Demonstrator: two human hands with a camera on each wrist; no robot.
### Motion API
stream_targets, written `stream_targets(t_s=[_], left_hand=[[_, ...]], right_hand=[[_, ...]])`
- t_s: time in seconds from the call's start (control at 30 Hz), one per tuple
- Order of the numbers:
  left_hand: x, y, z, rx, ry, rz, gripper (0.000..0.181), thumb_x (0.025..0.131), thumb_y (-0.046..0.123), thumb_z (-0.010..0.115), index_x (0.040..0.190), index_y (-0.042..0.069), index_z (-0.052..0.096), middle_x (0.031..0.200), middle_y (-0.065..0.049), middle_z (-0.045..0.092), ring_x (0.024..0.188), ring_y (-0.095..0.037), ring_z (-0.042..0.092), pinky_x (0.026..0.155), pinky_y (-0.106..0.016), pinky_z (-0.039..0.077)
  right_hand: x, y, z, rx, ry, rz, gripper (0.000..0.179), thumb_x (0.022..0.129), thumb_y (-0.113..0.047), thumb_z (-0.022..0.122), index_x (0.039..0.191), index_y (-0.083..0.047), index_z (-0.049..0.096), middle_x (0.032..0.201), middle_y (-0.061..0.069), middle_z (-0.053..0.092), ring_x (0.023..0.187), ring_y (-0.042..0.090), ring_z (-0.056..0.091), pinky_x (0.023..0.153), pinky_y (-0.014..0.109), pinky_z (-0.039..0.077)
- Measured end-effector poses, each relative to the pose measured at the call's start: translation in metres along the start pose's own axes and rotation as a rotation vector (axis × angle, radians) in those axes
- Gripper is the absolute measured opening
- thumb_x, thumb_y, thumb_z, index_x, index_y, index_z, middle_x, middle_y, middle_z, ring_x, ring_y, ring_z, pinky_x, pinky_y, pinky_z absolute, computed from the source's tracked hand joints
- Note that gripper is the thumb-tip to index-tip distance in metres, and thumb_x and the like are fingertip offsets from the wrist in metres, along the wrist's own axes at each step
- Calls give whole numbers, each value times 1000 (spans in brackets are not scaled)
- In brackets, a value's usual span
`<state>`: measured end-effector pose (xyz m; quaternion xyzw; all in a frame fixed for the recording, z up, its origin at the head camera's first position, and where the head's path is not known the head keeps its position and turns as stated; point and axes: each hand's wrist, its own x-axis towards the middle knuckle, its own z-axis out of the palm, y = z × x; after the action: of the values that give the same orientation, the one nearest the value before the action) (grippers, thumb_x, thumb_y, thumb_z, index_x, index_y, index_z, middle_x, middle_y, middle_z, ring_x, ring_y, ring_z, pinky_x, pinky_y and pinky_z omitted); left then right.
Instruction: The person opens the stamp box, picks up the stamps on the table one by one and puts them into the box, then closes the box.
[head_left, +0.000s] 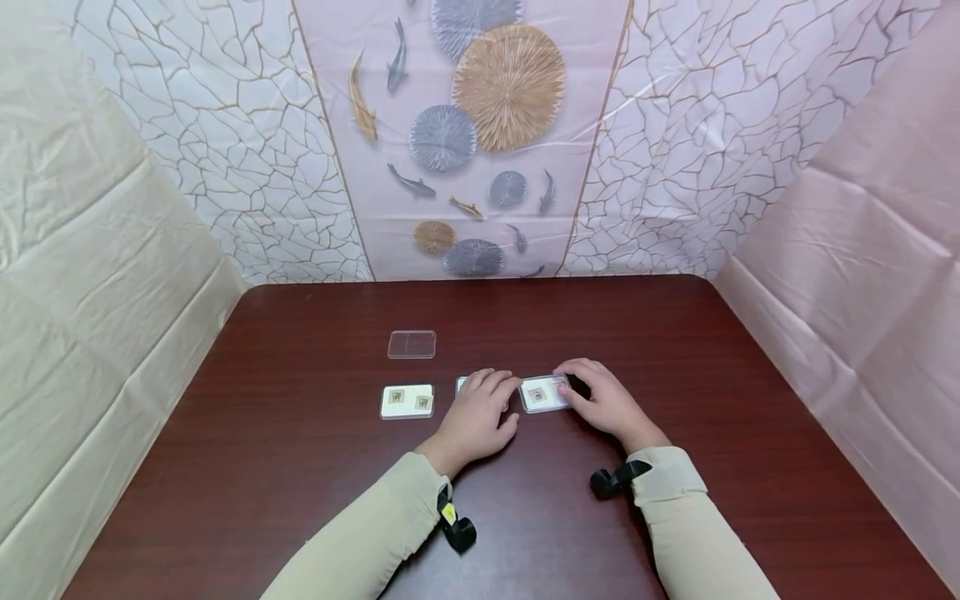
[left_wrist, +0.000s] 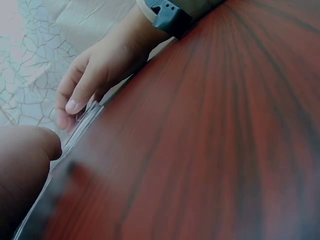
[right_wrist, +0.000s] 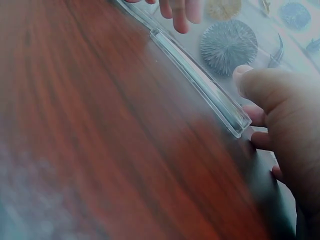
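Observation:
A clear flat case (head_left: pixel 542 394) with a white insert and a small square picture lies on the table. My right hand (head_left: pixel 603 402) holds its right end, thumb and forefinger at the edge; in the right wrist view the case (right_wrist: pixel 200 82) appears edge-on by the thumb. My left hand (head_left: pixel 474 419) lies over a second case (head_left: pixel 460 384), its fingers extended and mostly covering it. To the left of that hand sits another clear case (head_left: pixel 407 402), whose white insert carries two small square pictures.
An empty-looking transparent lid or case (head_left: pixel 412 344) lies farther back on the dark red wooden table (head_left: pixel 315 467). Patterned cloth (head_left: pixel 480 208) hangs behind the table, with pale cloth on both sides. Each wrist wears a black strap with a camera.

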<state>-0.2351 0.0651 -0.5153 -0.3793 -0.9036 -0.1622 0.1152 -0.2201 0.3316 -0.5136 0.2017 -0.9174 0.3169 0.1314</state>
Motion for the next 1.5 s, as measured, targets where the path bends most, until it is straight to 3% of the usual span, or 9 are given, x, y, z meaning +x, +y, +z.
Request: stream_targets(t_s=[0.47,0.67,0.8,0.9,1.17,1.33,1.5], left_hand=[[-17,-36,-10,-19,25,-3,51,92,33,63,139,13,57,141,-9,57,135,-33,46,117,-48,30],[-30,-61,-18,-31,103,26,50,90,30,63,135,11,60,136,-11,59,132,-37,48,115,-52,32],[-42,-82,-28,-18,118,-9,53,88,36,65,135,13,60,137,-10,59,132,-35,47,114,-53,32],[-55,-100,-37,-2,117,-50,57,86,42,67,135,14,60,137,-10,58,131,-33,46,114,-54,31],[-83,-137,-57,9,72,-121,66,83,52,70,136,15,59,139,-10,56,130,-34,45,115,-57,26],[-95,-146,-61,-31,17,-153,73,81,53,74,138,10,58,140,-12,56,133,-34,48,113,-54,33],[-96,-150,-60,-70,-10,-152,72,82,52,74,137,9,59,144,-13,53,137,-34,46,114,-54,34]], right_hand=[[4,-8,7,-38,60,13,27,96,-22,68,121,-11,67,126,8,64,120,30,55,102,52,43],[13,-19,15,-52,163,-16,22,96,-20,67,116,-11,69,121,6,66,117,26,57,100,48,45],[22,-28,25,-53,246,-61,19,96,-18,67,113,-12,69,116,5,68,113,25,59,97,47,47],[30,-36,33,-54,263,-97,18,96,-18,67,113,-12,69,114,5,69,111,25,61,95,47,49],[51,-59,52,-91,149,-66,24,99,-24,63,121,-16,68,123,1,66,118,21,59,99,46,49],[67,-75,67,-86,21,-22,31,101,-29,61,129,-17,65,132,0,62,125,21,58,101,46,49],[91,-87,82,-88,-118,40,40,101,-33,62,137,-19,60,142,0,56,132,22,54,105,45,46]])
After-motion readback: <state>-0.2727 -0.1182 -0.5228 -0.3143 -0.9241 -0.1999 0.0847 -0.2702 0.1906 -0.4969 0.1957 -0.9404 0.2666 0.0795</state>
